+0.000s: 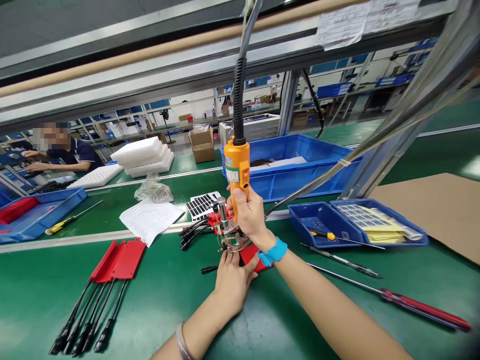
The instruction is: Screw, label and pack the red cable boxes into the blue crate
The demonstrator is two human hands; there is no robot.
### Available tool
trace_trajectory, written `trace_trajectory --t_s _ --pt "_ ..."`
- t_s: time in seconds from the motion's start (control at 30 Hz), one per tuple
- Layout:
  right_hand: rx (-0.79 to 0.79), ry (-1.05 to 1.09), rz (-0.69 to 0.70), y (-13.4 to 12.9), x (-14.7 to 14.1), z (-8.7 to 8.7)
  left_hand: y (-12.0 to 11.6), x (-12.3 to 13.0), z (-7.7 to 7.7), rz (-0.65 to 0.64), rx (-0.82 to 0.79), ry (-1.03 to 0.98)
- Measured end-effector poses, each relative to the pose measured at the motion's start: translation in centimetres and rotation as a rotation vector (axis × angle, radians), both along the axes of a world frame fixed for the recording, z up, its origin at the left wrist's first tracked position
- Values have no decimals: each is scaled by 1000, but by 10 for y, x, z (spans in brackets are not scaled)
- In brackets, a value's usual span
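Observation:
My right hand, with a blue band at the wrist, is wrapped round an orange electric screwdriver that hangs upright from a black cable. A metal fixture with thin hoses is at the tool's lower end. Below it, my left hand presses on a red part on the green bench, fingers extended and partly hidden under the fixture. A black connector sticks out to the left. The screwdriver's tip is hidden.
Red parts with black cables lie left. Blue trays, a red-handled screwdriver and a pen are right. Behind are a large blue bin, papers and white foam. A person sits far left.

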State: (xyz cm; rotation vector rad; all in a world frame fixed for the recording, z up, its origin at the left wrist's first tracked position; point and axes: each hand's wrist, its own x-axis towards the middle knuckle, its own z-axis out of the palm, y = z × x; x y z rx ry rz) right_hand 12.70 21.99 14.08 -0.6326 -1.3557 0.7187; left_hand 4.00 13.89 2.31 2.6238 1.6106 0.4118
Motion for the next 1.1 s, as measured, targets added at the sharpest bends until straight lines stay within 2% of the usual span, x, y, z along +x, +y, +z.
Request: trace_trajectory --t_s 0.1,0.2,0.27,0.4,0.47,0.5,0.6,0.77,0.83,1.1 --pt "14 17 -7 -3 1 -2 -2 0 2 6 -31 17" --pt "33 55 -24 -8 8 9 -7 -1 8 -11 -46 24" --pt "51 92 -41 -14 17 29 -9 -4 13 -42 -48 19" --pt "109 178 -109 -34 42 81 -2 -11 19 -71 -96 -85" --pt "115 188 -149 -43 52 97 5 -13 19 -19 -135 -175" --pt "107 187 -159 -47 55 99 9 -14 18 14 -150 -209" --pt "65 192 -149 -52 57 86 17 -15 15 72 -166 -248" --pt "-47 197 -122 -48 48 35 18 -14 10 85 -160 -296" --pt "-65 195 -117 -46 45 22 18 -13 8 98 -149 -316" --pt "-17 158 -123 -50 40 7 20 -13 -1 89 -123 -369"
